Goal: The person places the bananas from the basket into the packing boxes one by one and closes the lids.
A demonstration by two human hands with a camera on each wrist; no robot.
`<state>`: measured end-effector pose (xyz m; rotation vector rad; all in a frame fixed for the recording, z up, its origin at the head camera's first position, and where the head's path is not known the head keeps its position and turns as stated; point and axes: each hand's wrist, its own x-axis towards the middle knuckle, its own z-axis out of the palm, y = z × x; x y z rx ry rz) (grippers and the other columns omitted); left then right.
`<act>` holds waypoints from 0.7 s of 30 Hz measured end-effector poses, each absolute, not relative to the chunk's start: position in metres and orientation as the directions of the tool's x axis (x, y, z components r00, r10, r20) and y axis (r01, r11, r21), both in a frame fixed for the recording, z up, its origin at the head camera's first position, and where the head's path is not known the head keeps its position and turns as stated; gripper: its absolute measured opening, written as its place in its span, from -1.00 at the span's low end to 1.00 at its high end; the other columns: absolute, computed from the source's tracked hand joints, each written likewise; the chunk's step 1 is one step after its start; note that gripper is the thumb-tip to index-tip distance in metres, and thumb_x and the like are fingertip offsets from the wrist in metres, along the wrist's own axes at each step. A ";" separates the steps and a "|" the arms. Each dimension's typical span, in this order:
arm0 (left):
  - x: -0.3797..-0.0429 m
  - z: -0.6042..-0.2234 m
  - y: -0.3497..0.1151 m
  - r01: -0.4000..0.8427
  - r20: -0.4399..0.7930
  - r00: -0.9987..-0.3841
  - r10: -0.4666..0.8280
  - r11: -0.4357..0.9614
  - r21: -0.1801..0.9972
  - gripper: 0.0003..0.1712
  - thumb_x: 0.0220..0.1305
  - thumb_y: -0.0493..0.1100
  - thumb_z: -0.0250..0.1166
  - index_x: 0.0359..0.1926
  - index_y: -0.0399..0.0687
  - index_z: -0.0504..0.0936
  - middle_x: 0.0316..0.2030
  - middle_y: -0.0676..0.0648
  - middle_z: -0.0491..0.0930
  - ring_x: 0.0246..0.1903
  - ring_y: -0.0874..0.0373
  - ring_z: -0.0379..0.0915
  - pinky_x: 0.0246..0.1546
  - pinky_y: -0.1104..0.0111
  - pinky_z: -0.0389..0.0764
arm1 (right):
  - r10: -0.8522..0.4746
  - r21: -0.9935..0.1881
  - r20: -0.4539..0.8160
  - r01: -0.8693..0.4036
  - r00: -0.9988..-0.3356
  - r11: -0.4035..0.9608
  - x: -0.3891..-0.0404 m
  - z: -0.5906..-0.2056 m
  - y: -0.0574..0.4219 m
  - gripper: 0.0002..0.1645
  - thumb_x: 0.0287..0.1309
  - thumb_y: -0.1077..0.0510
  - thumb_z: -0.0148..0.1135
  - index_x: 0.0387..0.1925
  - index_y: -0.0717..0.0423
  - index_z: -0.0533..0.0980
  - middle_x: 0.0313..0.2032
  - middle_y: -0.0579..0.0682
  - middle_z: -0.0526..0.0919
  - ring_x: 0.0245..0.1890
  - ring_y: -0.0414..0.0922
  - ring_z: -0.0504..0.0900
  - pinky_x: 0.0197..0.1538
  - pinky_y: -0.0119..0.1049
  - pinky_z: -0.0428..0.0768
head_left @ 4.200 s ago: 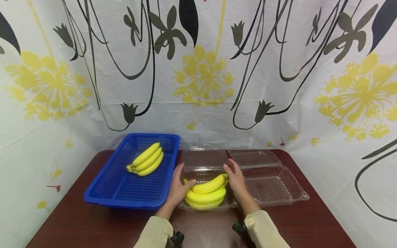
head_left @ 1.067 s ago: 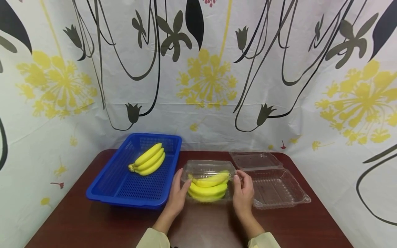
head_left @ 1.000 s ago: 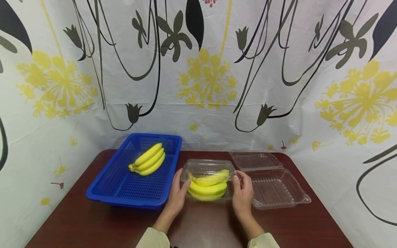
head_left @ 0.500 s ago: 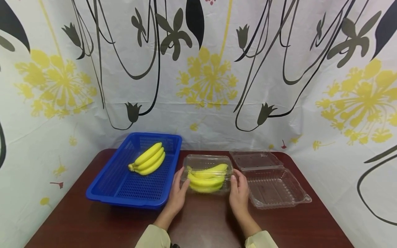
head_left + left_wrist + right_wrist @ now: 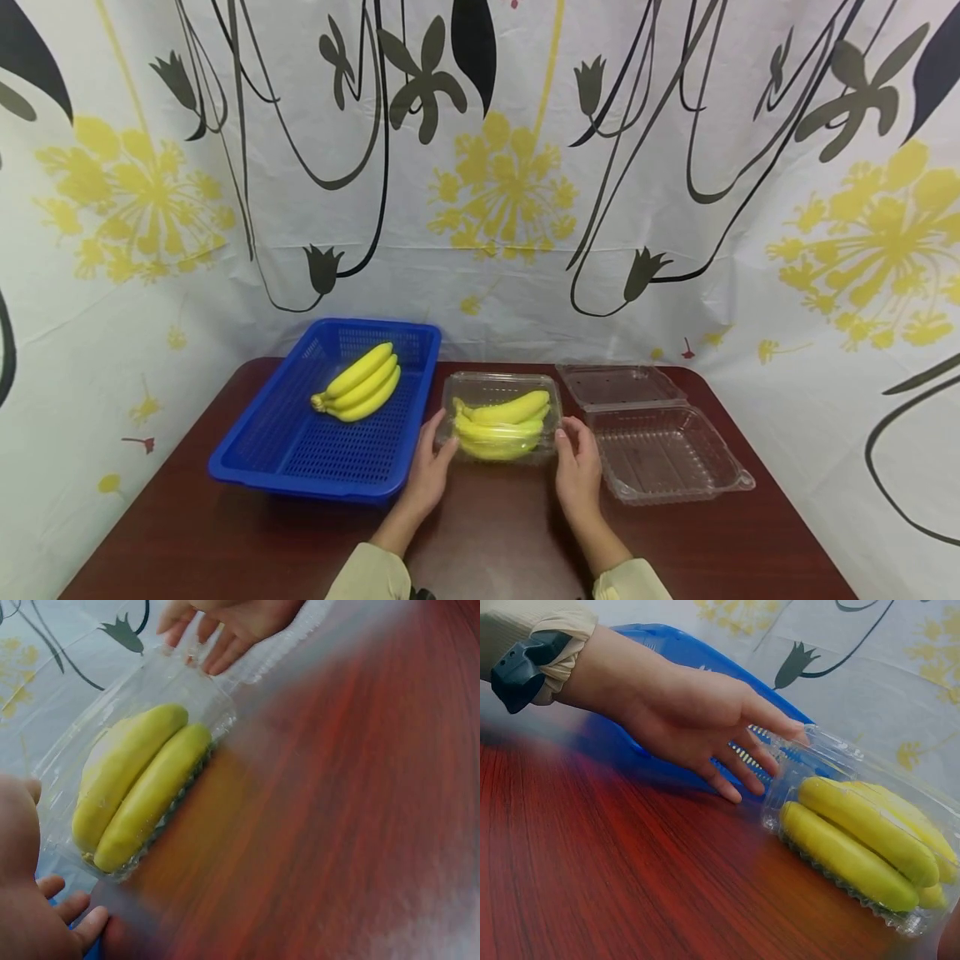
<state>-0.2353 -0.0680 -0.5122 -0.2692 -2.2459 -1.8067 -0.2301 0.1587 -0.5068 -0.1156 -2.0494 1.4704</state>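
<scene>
In the head view, my left hand (image 5: 426, 475) and right hand (image 5: 579, 471) stand at either end of a lidded clear plastic clamshell container (image 5: 500, 379). Through it shows a yellow bunch of bananas (image 5: 502, 442). The left thumb touches the container's near left corner. In the right wrist view, the left hand's (image 5: 690, 716) fingers are straight and spread beside the container's end, the thumb at its upper edge. The left wrist view has the right hand's (image 5: 244, 626) fairly straight fingertips against the opposite end.
A blue perforated basket (image 5: 300, 462) stands at the left with another bunch of bananas (image 5: 362, 383) inside. To the right lies a second clear clamshell container (image 5: 663, 454) with its lid laid back. A patterned white sheet (image 5: 480, 283) hangs behind the dark red table (image 5: 495, 542).
The lid, laid back about four seconds ago, now covers the bananas. Over the last second the container and both hands have shifted slightly away from the person, and the container's tilt has altered.
</scene>
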 end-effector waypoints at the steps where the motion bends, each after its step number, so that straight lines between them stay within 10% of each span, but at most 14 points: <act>1: -0.236 -0.512 -0.068 0.280 0.291 -0.956 -0.028 0.190 0.941 -0.43 0.45 -0.22 0.07 0.41 -0.27 0.22 0.32 -0.32 0.24 0.19 -0.21 0.25 0.13 -0.06 0.33 | 0.406 -0.891 0.407 -0.258 -0.818 0.373 -0.230 -0.507 0.159 -0.71 0.34 0.28 0.10 0.05 0.29 0.50 -0.01 0.20 0.56 0.05 0.05 0.47 0.08 -0.08 0.38; 10: -0.242 -0.507 -0.067 0.072 0.069 -0.991 -0.111 -0.029 0.997 -0.43 0.30 -0.35 0.11 0.34 -0.24 0.32 -0.53 0.01 0.31 -0.61 0.23 0.21 -0.59 0.47 0.28 | 0.441 -0.930 0.282 -0.129 -0.852 0.345 -0.228 -0.507 0.162 -0.72 0.28 0.32 0.11 -0.01 0.25 0.58 -0.05 0.17 0.64 -0.04 0.01 0.54 -0.04 -0.13 0.47; 21: -0.245 -0.507 -0.068 -0.004 -0.010 -0.994 -0.109 -0.050 0.999 -0.42 0.21 -0.37 0.06 0.29 -0.10 0.37 -0.68 0.02 0.29 -0.78 0.25 0.14 -0.73 0.43 0.28 | 0.422 -0.994 0.075 -0.033 -0.903 0.106 -0.232 -0.503 0.168 -0.66 0.20 0.34 0.06 0.00 0.22 0.56 -0.39 0.08 0.51 -0.53 -0.04 0.51 -0.54 -0.37 0.49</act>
